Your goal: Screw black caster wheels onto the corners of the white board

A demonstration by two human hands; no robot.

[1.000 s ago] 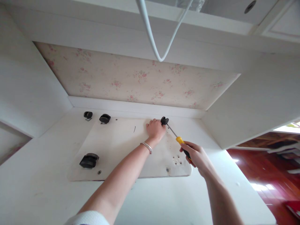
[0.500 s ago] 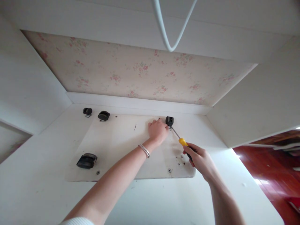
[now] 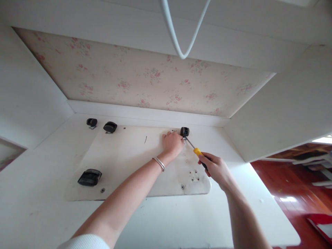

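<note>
A black caster wheel [image 3: 185,131] stands at the far right corner of a white board [image 3: 135,152]. Beside it, my left hand [image 3: 173,142] is closed, its thumb side pinching at the caster's metal base; the exact fingertip contact is hard to make out. My right hand [image 3: 215,167] grips a screwdriver [image 3: 197,151] with a yellow and black handle. The slim shaft slants up and left, and its tip meets the caster's base near my left fingertips. Whatever screw sits there is too small to see.
Two more casters, one at the board's far left [image 3: 110,127] and one at its near left [image 3: 89,177], are attached. A loose caster [image 3: 91,122] lies beyond the board. White panels surround the surface; a white cable [image 3: 183,55] hangs above. Several screw holes [image 3: 194,175] mark the near right corner.
The view has shifted slightly, so everything appears further left. Both hands stay at the same caster, and the screwdriver tip remains at its base.
</note>
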